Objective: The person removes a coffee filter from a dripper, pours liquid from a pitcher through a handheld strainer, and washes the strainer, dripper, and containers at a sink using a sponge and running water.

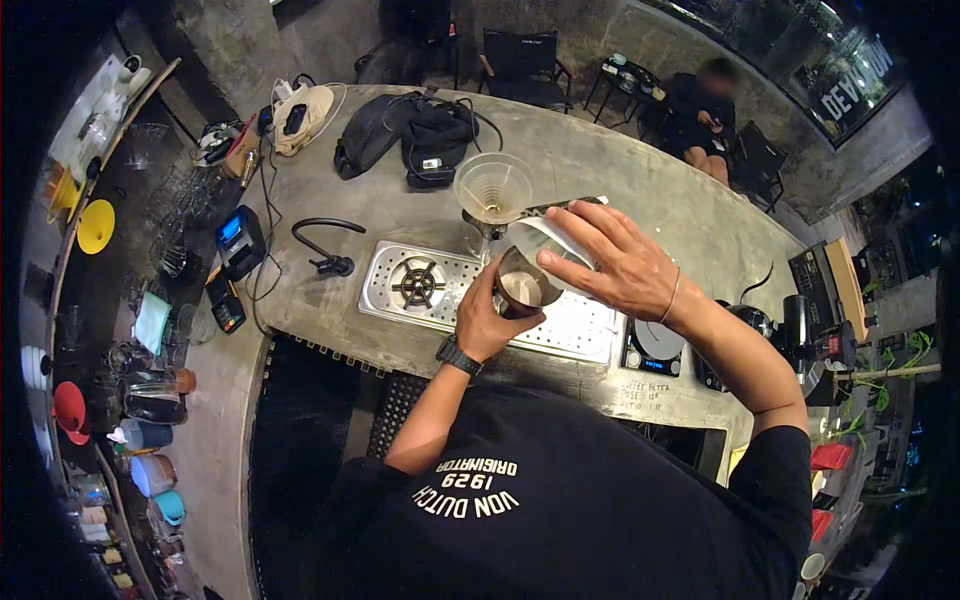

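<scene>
My left hand (487, 325), with a dark watch on the wrist, is wrapped round a dark, cup-like vessel (518, 292) with a pale inside, tilted over the drip tray (385, 300). Close on its right, my right hand (620, 255) grips a white, curved-edged thing (553, 240) whose kind I cannot make out. The fingers hide part of it, and it overlaps the vessel's rim. Just beyond both hands, a clear cone-shaped dripper (493, 185) stands raised above the counter, with something small and brownish at its bottom.
A round rinser (416, 286) is set in the tray, beside a black curved faucet (330, 262). A scale (655, 348) lies to the right. Black bags (410, 135) and a card terminal (225, 305) rest on the counter (300, 310). A seated person (705, 115) is in the background.
</scene>
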`<action>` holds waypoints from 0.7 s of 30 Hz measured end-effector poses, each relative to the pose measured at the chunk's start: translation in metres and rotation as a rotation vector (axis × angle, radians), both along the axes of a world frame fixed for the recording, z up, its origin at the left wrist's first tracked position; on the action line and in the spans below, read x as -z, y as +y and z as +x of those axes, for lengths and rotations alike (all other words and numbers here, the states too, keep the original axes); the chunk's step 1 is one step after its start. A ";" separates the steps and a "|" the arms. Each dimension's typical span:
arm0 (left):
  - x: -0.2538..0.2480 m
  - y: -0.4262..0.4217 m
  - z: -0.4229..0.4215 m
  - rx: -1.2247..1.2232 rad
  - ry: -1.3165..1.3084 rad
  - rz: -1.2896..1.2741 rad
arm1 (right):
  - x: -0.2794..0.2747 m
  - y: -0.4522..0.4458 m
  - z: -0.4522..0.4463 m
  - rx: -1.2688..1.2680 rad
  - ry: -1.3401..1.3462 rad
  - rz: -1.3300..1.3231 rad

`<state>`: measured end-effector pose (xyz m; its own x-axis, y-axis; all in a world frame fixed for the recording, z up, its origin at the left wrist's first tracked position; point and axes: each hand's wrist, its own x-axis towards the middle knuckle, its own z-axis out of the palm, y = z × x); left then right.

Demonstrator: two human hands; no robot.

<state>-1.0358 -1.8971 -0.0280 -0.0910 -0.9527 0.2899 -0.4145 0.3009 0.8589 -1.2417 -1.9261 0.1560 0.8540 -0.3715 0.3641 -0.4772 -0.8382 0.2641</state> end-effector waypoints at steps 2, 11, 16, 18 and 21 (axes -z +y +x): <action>-0.002 0.002 0.002 0.020 0.013 0.036 | -0.005 0.001 0.000 -0.002 -0.013 -0.020; -0.007 0.003 0.003 0.034 0.051 0.093 | -0.018 0.005 0.003 0.034 -0.073 -0.071; -0.009 0.004 0.001 0.033 0.089 0.058 | 0.013 0.001 0.002 0.010 -0.029 -0.016; -0.008 0.005 0.002 0.027 0.100 0.047 | 0.016 0.002 0.004 -0.004 -0.012 0.009; -0.008 0.005 0.004 0.020 0.090 0.025 | 0.012 0.006 0.009 0.043 -0.034 0.002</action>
